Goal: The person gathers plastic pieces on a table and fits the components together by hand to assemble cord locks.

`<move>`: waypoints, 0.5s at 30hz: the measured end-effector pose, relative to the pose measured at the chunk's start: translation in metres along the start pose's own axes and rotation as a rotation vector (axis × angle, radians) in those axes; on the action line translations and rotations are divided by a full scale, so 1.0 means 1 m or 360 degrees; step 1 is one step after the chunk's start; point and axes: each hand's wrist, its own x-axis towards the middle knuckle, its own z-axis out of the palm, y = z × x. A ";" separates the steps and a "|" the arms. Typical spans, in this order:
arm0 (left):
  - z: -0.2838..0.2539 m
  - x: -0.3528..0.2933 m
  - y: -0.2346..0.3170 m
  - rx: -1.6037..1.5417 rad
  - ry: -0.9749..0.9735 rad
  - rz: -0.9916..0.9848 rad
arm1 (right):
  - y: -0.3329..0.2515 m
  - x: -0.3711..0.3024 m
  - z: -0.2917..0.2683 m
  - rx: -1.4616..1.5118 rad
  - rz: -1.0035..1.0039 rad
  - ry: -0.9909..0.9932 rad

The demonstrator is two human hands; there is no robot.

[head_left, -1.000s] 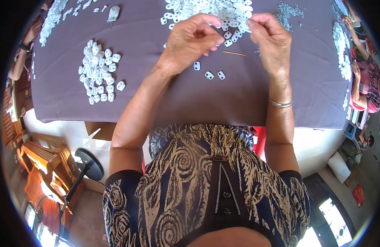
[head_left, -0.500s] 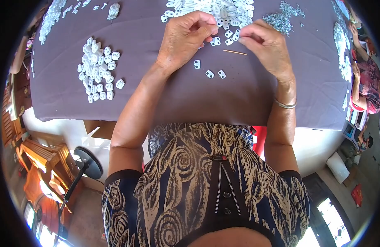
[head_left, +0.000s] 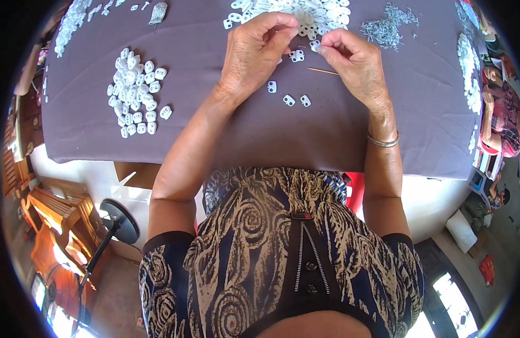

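My left hand point(head_left: 257, 53) is closed in a pinch at the near edge of a heap of small white plastic pieces point(head_left: 293, 12). What its fingertips hold, if anything, is too small to make out. To its right, my right hand point(head_left: 355, 65) pinches a small white plastic piece with two holes point(head_left: 314, 45) between thumb and forefinger. Between the hands lies a similar loose white piece point(head_left: 297, 56). A wooden toothpick point(head_left: 322, 70) lies partly under the right hand. Closer to me sit three separate holed pieces, one of them a white piece point(head_left: 271, 87) left of the others.
A pile of white pieces point(head_left: 133, 90) stands on the left of the brown tablecloth point(head_left: 226, 149). Small metal screws or pins point(head_left: 389, 28) are heaped at the back right. More white piles line both far sides. A person point(head_left: 499, 115) sits beyond the right edge.
My right hand has moved slightly left, toward my left hand, and its fingertips have met a white holed piece. The left hand stays pinched and nearly still.
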 end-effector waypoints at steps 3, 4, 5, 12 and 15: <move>-0.001 0.001 -0.001 -0.0068 -0.0040 0.0093 | -0.001 0.004 0.001 0.0321 -0.0017 -0.0014; -0.001 0.002 -0.001 -0.0098 -0.0074 0.0149 | -0.001 0.005 0.002 0.0320 -0.0017 -0.0011; 0.000 0.002 -0.002 -0.0099 -0.0075 0.0150 | -0.001 0.007 0.003 0.0337 -0.0026 -0.0019; -0.004 0.001 0.006 -0.0300 -0.0212 0.0163 | -0.018 0.017 0.002 0.0425 -0.0132 -0.0146; -0.008 0.003 0.006 -0.0300 -0.0139 0.0121 | -0.028 0.024 -0.003 0.0304 -0.0130 -0.0231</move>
